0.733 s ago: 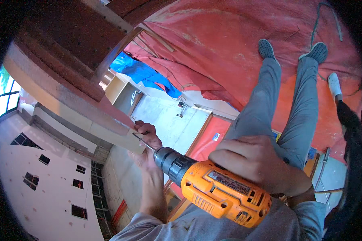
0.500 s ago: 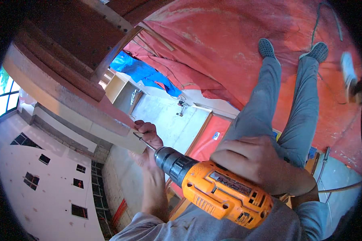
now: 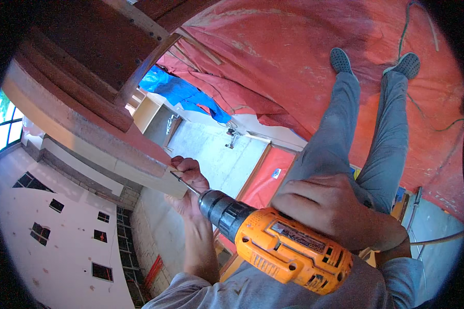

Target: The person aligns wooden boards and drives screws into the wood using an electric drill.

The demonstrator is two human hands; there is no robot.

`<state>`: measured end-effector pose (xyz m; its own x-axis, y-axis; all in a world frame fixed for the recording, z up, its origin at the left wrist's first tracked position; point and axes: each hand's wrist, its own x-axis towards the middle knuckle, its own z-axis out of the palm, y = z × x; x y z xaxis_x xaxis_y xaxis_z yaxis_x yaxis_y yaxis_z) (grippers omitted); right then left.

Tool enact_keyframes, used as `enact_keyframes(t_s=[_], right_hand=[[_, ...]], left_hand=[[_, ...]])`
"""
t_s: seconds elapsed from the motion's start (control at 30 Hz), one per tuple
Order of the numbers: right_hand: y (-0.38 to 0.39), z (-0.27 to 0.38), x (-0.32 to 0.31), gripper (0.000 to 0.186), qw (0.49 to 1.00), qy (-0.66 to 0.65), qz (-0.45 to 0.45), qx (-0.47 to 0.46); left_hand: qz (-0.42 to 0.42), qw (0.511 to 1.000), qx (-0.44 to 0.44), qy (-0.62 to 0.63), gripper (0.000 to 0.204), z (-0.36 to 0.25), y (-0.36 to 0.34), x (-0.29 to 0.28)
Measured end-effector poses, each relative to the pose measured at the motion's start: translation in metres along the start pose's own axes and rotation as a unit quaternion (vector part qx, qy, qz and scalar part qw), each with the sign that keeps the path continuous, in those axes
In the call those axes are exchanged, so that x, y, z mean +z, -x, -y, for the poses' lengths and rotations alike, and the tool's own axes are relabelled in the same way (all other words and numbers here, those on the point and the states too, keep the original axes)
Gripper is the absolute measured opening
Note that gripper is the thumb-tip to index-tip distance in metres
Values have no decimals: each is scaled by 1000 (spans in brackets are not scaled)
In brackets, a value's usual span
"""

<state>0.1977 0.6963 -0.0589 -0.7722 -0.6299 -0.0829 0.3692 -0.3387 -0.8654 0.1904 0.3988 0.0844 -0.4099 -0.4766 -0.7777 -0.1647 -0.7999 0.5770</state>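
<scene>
My right hand [image 3: 327,206] is wrapped round an orange and black power drill [image 3: 288,250], which points up and to the left. A thin bit [image 3: 186,184] runs from its chuck to the end of a long, curved wooden beam [image 3: 103,149]. The bit's tip lies at the beam's end face; whether it has gone into the wood I cannot tell. My left hand [image 3: 193,177] grips that same end, its fingers curled over the far side close to the bit. Part of the left palm is hidden behind the wood and drill. The drill's handle is hidden too.
Dark brown boards [image 3: 88,46] with bolt holes rise above the beam. Dusty red sheeting [image 3: 273,46] lies under my feet, with a green cord [image 3: 408,26] on it. Beyond are a blue tarp [image 3: 185,92], a lower pale floor [image 3: 211,149] and a white wall [image 3: 72,247] with openings.
The drill has shifted very slightly to the right, its bit still at the beam's end. A pale shoe at the far right has gone out of view. My left hand keeps its place.
</scene>
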Motion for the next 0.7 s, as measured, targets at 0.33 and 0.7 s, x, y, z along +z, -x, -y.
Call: enact_keyframes(t_s=[0.33,0.7], right_hand=[[-2,4,0,18,1000,18,0,-3],[-10,7,4,19,1000,16,-8,-4]], left_hand=[[7,999,3,38,29,1,0,-4],[-10,997,-16,76,29,-12,-5,-17]])
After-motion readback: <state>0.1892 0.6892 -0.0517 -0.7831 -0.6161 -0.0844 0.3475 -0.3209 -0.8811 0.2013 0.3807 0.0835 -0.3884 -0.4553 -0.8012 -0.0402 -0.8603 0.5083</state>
